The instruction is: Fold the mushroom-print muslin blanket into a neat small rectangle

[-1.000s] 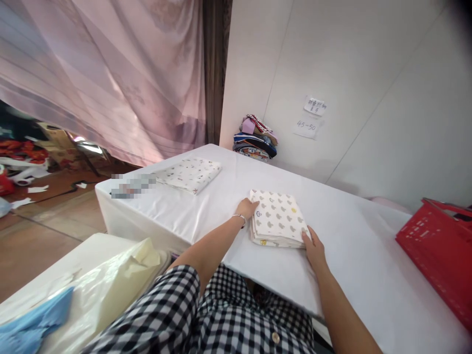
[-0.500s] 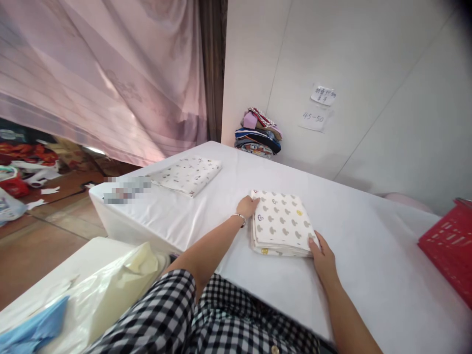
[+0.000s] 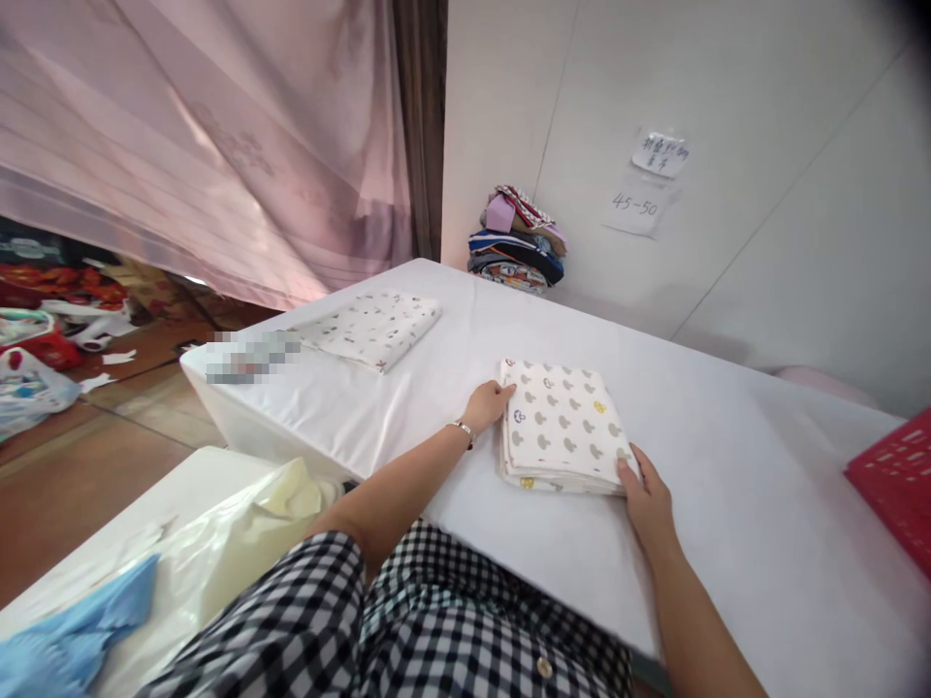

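Observation:
A folded white cloth [image 3: 563, 422] with grey, yellow and blue printed motifs lies in several layers on the white-covered table [image 3: 465, 330]. My left hand [image 3: 489, 405] grips its left edge, thumb on top and the other fingers mostly hidden at the side. At the near right corner my right hand [image 3: 647, 490] holds the cloth the same way, thumb over the top layer and fingers along the side. Farther left on the table rests another folded white cloth [image 3: 374, 330] with small dark prints, apart from both hands.
A stack of folded fabrics [image 3: 516, 242] stands at the table's back edge by the wall. A red basket [image 3: 894, 480] sits at the right. Close on my left is a white surface with a pale yellow plastic bag [image 3: 247, 523] and a blue cloth [image 3: 87, 630]. A pink curtain [image 3: 240, 145] hangs behind.
The view has shifted slightly. Both hands keep their hold on the folded cloth, which lies in about the same place on the table.

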The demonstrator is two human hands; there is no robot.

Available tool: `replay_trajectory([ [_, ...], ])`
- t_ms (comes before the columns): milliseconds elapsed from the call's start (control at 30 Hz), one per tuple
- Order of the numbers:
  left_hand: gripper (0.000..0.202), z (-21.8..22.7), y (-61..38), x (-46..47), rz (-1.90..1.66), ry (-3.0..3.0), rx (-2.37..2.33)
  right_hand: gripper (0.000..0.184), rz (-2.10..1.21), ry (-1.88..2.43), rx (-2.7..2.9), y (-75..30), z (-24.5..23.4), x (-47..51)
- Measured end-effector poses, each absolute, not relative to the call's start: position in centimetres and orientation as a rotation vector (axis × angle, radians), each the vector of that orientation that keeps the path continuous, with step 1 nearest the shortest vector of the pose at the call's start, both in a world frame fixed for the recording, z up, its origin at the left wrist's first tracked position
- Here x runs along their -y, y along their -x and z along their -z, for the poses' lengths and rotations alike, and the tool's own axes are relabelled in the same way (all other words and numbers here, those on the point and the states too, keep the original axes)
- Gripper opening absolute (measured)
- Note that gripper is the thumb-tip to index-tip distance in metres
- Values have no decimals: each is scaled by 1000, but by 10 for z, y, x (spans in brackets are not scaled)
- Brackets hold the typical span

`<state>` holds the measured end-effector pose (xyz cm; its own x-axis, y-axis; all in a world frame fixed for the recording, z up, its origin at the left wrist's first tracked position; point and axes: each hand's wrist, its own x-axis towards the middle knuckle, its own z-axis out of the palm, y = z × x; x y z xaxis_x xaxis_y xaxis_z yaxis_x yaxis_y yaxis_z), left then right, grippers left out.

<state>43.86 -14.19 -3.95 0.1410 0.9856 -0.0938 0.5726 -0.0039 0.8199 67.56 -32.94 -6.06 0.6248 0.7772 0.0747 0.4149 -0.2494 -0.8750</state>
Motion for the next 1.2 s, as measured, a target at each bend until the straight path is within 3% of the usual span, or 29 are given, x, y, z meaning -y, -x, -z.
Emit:
replay_trajectory([
  [100, 37, 41, -428, 164, -710, -1652, -1440, 58, -366, 1873, 1028, -677, 62, 330],
  [300, 25, 39, -412, 206, -715, -1608, -1253, 35, 280, 1607, 1486, -651, 45, 331],
  [533, 24, 42, -408, 224, -818, -1639, -1192, 26, 21, 1424, 2075, -567, 15, 310],
  [800, 22, 46, -407, 227, -849, -1676, -1151, 16, 1, 1500, 2128, -553, 23, 296],
  [1200, 18, 51, -407, 227, -858, -1658, -1104, 22, -121, 1354, 1991, -546, 23, 294],
])
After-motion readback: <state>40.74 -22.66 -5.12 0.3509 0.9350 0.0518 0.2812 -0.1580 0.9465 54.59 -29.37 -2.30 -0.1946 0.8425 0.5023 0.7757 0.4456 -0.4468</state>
